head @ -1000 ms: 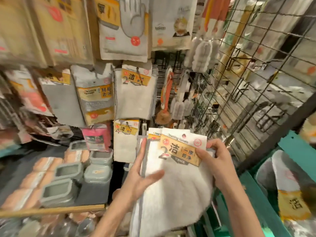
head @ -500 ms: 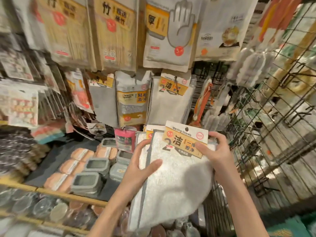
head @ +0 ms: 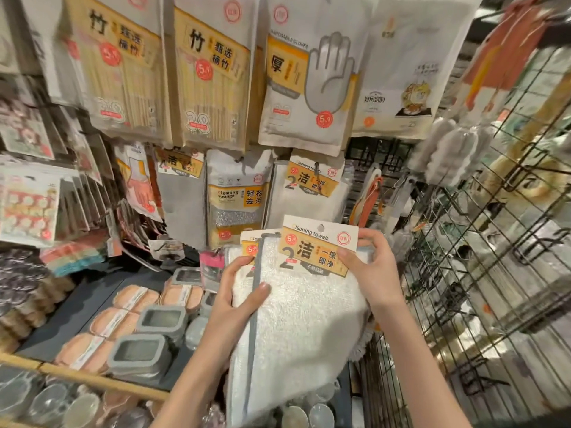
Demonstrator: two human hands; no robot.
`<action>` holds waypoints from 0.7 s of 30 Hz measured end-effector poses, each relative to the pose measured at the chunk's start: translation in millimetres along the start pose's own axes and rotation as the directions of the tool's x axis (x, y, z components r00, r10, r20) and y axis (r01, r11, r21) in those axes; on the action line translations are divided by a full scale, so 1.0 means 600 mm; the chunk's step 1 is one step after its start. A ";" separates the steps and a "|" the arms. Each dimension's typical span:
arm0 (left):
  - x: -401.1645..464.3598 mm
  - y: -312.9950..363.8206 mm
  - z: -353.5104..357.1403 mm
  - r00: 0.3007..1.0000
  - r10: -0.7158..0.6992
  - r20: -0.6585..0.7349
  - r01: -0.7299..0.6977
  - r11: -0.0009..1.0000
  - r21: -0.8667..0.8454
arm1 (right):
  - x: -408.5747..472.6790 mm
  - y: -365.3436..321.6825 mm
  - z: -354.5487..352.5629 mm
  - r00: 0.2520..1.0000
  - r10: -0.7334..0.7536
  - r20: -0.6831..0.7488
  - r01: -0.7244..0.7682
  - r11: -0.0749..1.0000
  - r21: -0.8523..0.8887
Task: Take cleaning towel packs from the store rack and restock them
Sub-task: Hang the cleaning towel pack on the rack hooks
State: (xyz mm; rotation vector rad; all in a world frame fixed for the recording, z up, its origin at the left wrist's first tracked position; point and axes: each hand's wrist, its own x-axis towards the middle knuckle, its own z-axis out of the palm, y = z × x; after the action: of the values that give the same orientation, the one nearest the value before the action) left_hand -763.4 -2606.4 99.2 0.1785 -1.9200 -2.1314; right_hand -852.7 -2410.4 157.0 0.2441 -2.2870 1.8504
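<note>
I hold two white cleaning towel packs (head: 302, 322) with yellow header cards, one stacked in front of the other, low in the middle of the view. My left hand (head: 234, 301) grips their left edge, thumb on the grey trim. My right hand (head: 370, 273) pinches the front pack's header card at its right end. Another matching towel pack (head: 312, 193) hangs on a rack hook just above and behind them.
A cleaning sponge pack (head: 236, 199) and a grey cloth pack (head: 182, 196) hang left of the towels. Glove and bamboo packs hang above. A black wire grid rack (head: 482, 242) stands at right. Grey lidded boxes (head: 145, 350) and orange sponges lie on the shelf below.
The view has swung left and up, showing more of the hanging rack. Both hands keep the same hold on the towel packs, which have risen slightly towards the hanging pack.
</note>
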 end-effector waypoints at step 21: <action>0.035 0.005 -0.059 0.997 0.028 -0.077 -0.038 0.989 -0.140 | 0.152 -0.020 0.064 0.960 -0.162 -0.228 0.168 0.986 0.006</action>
State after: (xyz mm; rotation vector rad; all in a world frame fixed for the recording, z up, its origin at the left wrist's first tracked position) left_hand -773.8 -2646.2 100.2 0.1945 -1.7116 -2.1963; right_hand -939.6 -2451.4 183.0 0.2075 -2.0274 1.7276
